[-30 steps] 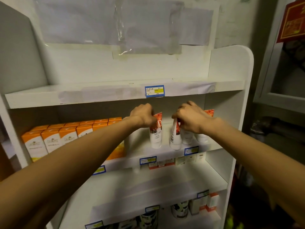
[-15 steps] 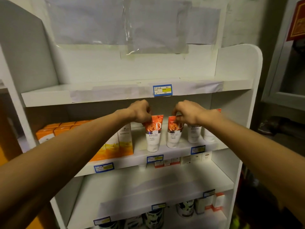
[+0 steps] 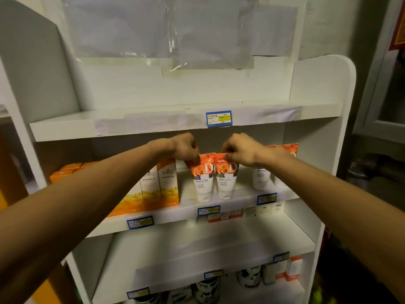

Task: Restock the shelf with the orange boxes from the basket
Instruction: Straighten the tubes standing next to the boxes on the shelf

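Pinching the crimped tops of 2 white tubes with orange rose print, the left hand (image 3: 185, 148) is holding the left tube (image 3: 202, 177) and the right hand (image 3: 241, 150) the right tube (image 3: 226, 175), now turned label-forward and side by side. Orange-and-white cardboard boxes (image 3: 160, 185) are standing at 9 o'clock on the white shelf (image 3: 238, 199); no basket shows.

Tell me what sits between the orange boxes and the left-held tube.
In the head view, only bare white shelf lies between the orange boxes and the tube pinched by the left hand.
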### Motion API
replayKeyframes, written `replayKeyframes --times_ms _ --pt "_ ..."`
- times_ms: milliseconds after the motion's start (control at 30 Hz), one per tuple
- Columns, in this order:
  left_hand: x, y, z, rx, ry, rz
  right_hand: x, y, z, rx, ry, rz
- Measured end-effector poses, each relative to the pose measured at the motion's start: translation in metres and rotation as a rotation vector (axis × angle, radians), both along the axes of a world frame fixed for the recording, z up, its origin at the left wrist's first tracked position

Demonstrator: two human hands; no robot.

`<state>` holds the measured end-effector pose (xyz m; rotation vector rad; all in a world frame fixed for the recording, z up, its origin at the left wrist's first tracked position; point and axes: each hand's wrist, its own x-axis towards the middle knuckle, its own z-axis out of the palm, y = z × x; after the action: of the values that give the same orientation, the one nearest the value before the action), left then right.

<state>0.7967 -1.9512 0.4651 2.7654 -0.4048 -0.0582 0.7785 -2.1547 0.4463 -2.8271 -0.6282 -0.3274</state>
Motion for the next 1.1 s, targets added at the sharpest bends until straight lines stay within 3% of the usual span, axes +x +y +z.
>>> replayKeyframes --times_ms 1100 --pt "0.002 0.009 0.008 0.170 0.030 -0.017 0.005 0.008 -0.004 0.070 0.030 -0.033"
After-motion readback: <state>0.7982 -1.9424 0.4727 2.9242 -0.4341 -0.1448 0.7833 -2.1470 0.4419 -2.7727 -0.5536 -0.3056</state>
